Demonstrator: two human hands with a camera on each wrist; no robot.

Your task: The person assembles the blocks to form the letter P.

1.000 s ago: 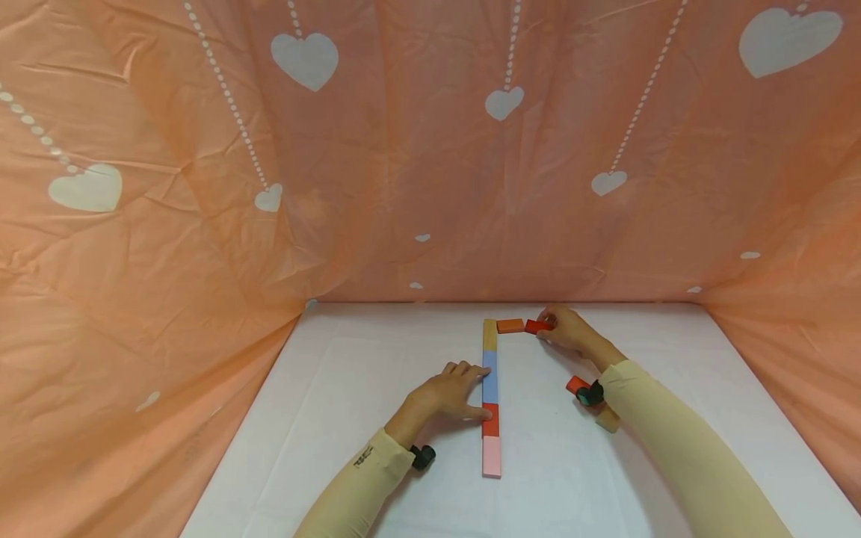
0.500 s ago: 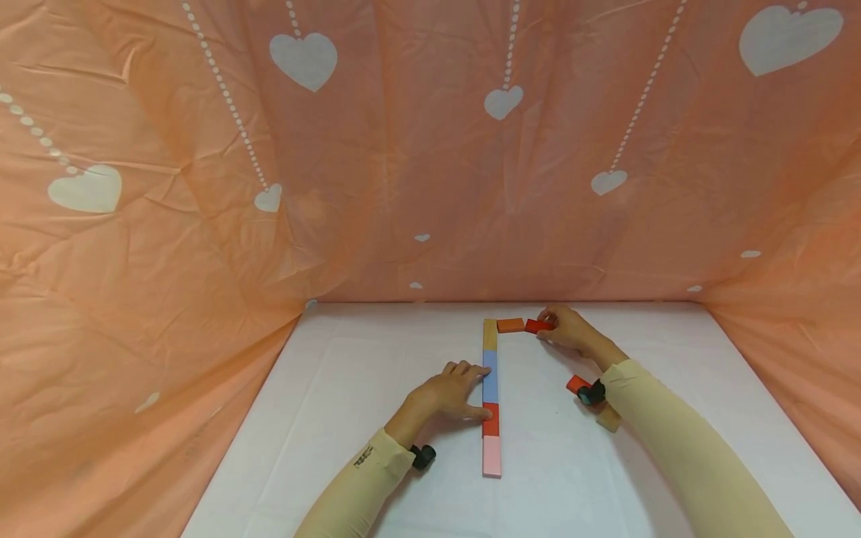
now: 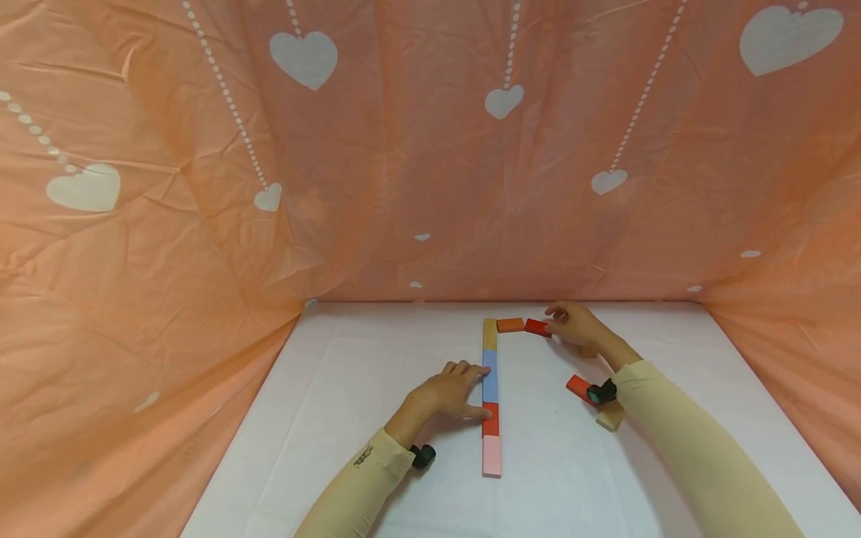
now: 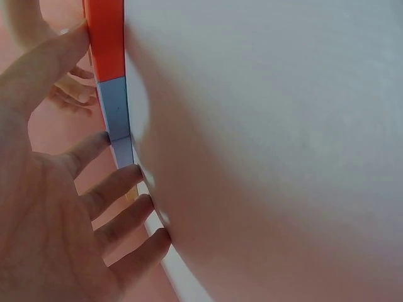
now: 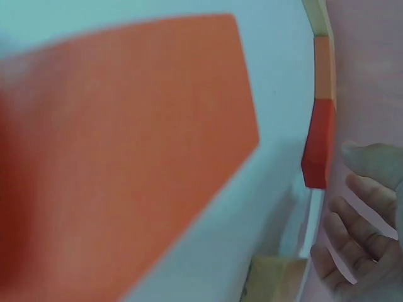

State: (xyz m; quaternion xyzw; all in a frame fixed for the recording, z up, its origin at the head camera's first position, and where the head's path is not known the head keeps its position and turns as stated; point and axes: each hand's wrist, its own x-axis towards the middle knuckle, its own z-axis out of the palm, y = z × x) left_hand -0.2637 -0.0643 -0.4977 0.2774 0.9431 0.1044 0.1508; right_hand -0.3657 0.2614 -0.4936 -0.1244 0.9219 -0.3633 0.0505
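Red block lying right beside the orange block!
Head: the right hand is hovering by it; the left hand is touching blue blocks. Left wrist: straight fingers are fanning out, thumb touching another red block. Right wrist: loose, released fingers are hanging beside the first block.

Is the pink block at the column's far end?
No, the pink block sits at the near end, a red block beyond it.
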